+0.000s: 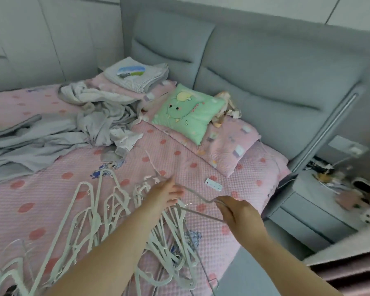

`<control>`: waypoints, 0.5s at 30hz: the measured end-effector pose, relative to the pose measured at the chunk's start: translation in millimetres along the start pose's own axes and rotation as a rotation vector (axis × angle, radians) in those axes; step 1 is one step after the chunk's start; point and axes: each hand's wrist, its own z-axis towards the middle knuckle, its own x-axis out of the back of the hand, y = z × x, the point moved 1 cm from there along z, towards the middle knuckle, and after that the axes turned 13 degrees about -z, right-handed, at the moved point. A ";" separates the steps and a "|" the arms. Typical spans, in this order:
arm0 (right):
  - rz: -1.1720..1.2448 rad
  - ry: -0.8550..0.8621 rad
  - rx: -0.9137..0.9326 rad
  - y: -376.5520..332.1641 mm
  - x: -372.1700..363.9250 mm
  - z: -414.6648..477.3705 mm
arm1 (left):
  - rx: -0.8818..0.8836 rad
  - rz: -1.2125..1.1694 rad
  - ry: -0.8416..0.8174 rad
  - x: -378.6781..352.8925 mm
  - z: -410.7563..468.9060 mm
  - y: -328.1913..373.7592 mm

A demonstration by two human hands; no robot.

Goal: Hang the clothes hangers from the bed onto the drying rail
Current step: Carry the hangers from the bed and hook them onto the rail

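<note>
One tangled heap of white hangers (94, 210), too entwined to count, spread across the near left of the pink bed (201, 159). One thin grey hanger (201, 214) just right of the heap, held at its bend by the right hand (237, 213), fingers curled round the wire. Left hand (165, 195) stretched over the heap's far end, fingers straight, gripping nothing. Farther off: one green cushion (186, 113), one crumpled grey clothes pile (103, 112), one folded cloth (135, 75). One nightstand (308, 204) at right.
</note>
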 end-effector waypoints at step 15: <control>-0.082 0.105 -0.471 137.5 197.8 -147.1 | -0.027 0.278 -0.498 -295.1 -69.5 -15.6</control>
